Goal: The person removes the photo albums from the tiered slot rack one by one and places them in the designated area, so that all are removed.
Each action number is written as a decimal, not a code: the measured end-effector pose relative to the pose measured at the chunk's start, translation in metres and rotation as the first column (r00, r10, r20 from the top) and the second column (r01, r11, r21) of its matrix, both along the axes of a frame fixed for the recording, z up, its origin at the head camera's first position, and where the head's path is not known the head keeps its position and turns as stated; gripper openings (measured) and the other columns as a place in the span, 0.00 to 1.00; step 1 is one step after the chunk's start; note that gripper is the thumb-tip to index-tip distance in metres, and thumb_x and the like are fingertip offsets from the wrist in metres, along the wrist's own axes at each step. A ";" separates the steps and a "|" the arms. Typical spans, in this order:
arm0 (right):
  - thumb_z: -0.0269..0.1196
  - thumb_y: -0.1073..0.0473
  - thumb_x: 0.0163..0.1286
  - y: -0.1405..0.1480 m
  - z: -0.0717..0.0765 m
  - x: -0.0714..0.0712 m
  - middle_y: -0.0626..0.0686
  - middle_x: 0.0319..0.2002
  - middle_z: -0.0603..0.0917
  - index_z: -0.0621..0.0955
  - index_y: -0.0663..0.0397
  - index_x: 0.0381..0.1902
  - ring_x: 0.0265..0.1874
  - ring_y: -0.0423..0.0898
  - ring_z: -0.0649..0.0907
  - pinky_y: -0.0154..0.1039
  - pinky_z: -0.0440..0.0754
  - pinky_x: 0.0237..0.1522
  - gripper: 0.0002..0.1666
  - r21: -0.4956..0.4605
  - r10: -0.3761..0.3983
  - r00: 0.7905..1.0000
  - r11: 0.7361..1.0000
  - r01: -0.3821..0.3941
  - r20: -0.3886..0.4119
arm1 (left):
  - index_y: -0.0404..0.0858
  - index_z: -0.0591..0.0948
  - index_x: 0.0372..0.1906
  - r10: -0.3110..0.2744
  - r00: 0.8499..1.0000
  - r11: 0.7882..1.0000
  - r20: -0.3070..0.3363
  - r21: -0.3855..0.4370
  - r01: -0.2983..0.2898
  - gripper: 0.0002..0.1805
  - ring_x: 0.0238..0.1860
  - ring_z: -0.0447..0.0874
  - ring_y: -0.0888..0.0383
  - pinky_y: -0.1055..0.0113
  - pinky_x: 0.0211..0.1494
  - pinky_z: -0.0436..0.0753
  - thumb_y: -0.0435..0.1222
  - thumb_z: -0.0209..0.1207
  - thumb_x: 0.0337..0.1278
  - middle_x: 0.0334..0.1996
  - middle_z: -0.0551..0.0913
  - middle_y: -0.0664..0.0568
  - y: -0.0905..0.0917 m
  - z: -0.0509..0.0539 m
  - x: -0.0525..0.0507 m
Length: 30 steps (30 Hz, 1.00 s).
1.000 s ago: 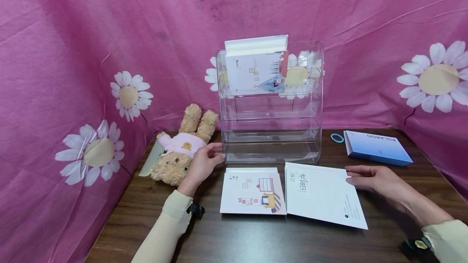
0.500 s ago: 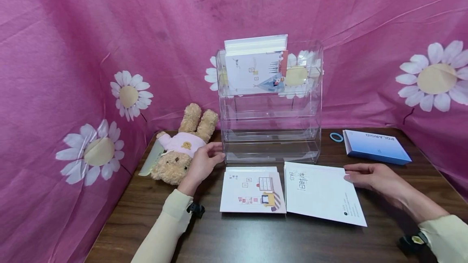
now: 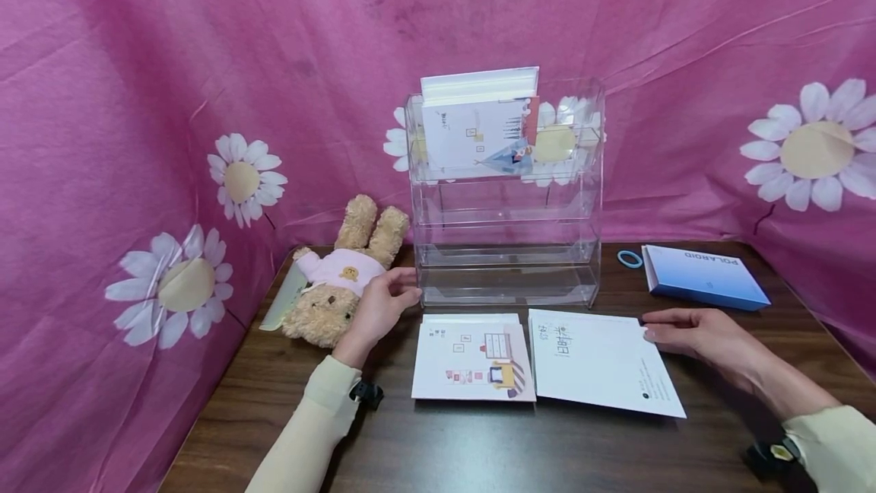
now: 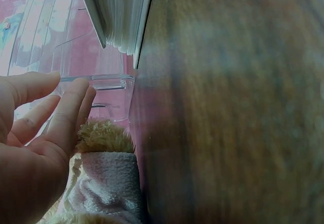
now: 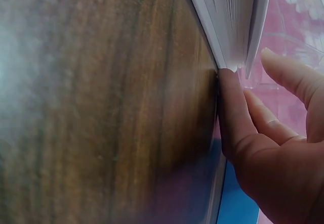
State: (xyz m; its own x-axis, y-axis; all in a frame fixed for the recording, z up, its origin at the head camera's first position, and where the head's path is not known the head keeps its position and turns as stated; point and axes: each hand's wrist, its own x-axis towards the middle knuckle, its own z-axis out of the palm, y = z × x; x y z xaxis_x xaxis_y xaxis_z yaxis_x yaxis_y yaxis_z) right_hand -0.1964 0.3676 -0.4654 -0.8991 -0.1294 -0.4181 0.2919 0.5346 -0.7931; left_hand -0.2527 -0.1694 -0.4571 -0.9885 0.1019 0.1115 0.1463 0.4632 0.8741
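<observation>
Lettering (image 3: 712,258) reading "POLAROID", upside down, is carried by a blue box (image 3: 705,280) on the worktop (image 3: 472,451). Chinese characters (image 3: 553,339) are printed on a white album (image 3: 602,371), laid beside an illustrated album (image 3: 472,360) in front of a clear rack (image 3: 506,295). The white album's right edge is touched by the right hand (image 3: 715,345), fingers extended, thumb apart; the rack's left side is touched by the left hand (image 3: 379,310), fingers likewise spread from the thumb.

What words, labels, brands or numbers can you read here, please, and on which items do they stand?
"POLAROID" (upside down): blue album or box.
White album: Chinese characters, too blurred to quote surely; small print unreadable.
Illustrated album: characters too small to read.
Racked album: characters too blurred to read.
</observation>
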 end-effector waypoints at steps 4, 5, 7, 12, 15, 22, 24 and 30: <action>0.70 0.43 0.82 0.000 -0.001 0.003 0.63 0.70 0.87 0.69 0.75 0.81 0.52 0.27 0.87 0.26 0.86 0.52 0.48 -0.024 -0.013 1.000 1.000 0.013 0.003 | 0.35 0.88 0.66 0.000 1.000 1.000 -0.001 -0.002 0.000 0.20 0.56 0.92 0.45 0.64 0.55 0.86 0.30 0.70 0.74 0.56 0.94 0.40 0.000 0.001 0.000; 0.70 0.43 0.82 0.000 -0.001 0.003 0.63 0.70 0.87 0.69 0.75 0.81 0.52 0.27 0.87 0.26 0.86 0.52 0.48 -0.032 -0.013 1.000 0.999 0.013 0.000 | 0.35 0.88 0.66 0.001 1.000 1.000 0.000 -0.002 -0.001 0.20 0.56 0.92 0.45 0.64 0.55 0.86 0.30 0.70 0.74 0.55 0.94 0.40 0.000 0.001 0.000; 0.70 0.44 0.82 0.000 -0.002 0.004 0.62 0.69 0.87 0.70 0.75 0.81 0.52 0.27 0.88 0.27 0.86 0.53 0.48 -0.047 -0.016 1.000 0.999 0.016 -0.003 | 0.35 0.88 0.66 0.003 1.000 1.000 0.001 -0.004 -0.003 0.20 0.56 0.92 0.45 0.64 0.54 0.86 0.30 0.70 0.74 0.55 0.94 0.40 0.000 0.001 0.001; 0.70 0.47 0.82 0.001 -0.004 0.005 0.59 0.67 0.89 0.71 0.76 0.80 0.52 0.28 0.88 0.27 0.87 0.53 0.46 -0.073 -0.019 1.000 0.997 0.019 -0.006 | 0.35 0.88 0.66 -0.002 1.000 1.000 0.004 0.000 0.002 0.20 0.56 0.92 0.46 0.65 0.54 0.85 0.30 0.70 0.74 0.54 0.94 0.40 0.000 0.000 0.001; 0.70 0.47 0.83 0.002 -0.004 0.005 0.60 0.68 0.89 0.71 0.77 0.80 0.52 0.28 0.88 0.28 0.88 0.54 0.45 -0.071 -0.020 1.000 0.997 0.020 -0.005 | 0.35 0.88 0.66 -0.001 1.000 1.000 0.001 0.000 0.001 0.20 0.56 0.92 0.46 0.64 0.54 0.86 0.30 0.70 0.74 0.54 0.94 0.40 0.000 0.000 0.000; 0.71 0.44 0.82 0.004 -0.004 0.004 0.61 0.68 0.89 0.71 0.75 0.80 0.52 0.28 0.88 0.28 0.88 0.53 0.47 -0.034 -0.024 1.000 0.999 0.025 0.006 | 0.35 0.88 0.66 0.004 1.000 1.000 0.003 0.005 -0.004 0.19 0.55 0.92 0.46 0.65 0.54 0.86 0.30 0.70 0.74 0.54 0.94 0.40 0.000 0.000 0.001; 0.71 0.44 0.82 0.004 -0.003 0.004 0.61 0.68 0.89 0.71 0.75 0.80 0.52 0.28 0.88 0.28 0.87 0.53 0.47 -0.032 -0.022 1.000 0.999 0.022 0.004 | 0.36 0.88 0.66 0.003 1.000 1.000 0.010 0.010 -0.003 0.19 0.55 0.93 0.46 0.65 0.53 0.85 0.30 0.70 0.74 0.54 0.94 0.40 -0.001 -0.001 0.001; 0.71 0.45 0.82 0.001 -0.001 0.005 0.58 0.66 0.90 0.72 0.75 0.79 0.51 0.28 0.87 0.29 0.87 0.51 0.45 -0.020 -0.017 1.000 1.000 0.016 -0.021 | 0.36 0.88 0.65 0.003 1.000 1.000 0.009 0.012 -0.003 0.19 0.55 0.93 0.46 0.65 0.54 0.86 0.31 0.70 0.74 0.53 0.94 0.40 -0.001 -0.001 0.001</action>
State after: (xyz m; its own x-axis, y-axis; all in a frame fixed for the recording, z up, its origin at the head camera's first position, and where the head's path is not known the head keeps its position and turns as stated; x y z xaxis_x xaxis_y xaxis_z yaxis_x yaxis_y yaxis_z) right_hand -0.1915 0.3682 -0.4664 -0.9100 -0.1229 -0.3960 0.2831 0.5136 -0.8100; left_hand -0.2522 -0.1704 -0.4580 -0.9897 0.0980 0.1042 0.1376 0.4532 0.8807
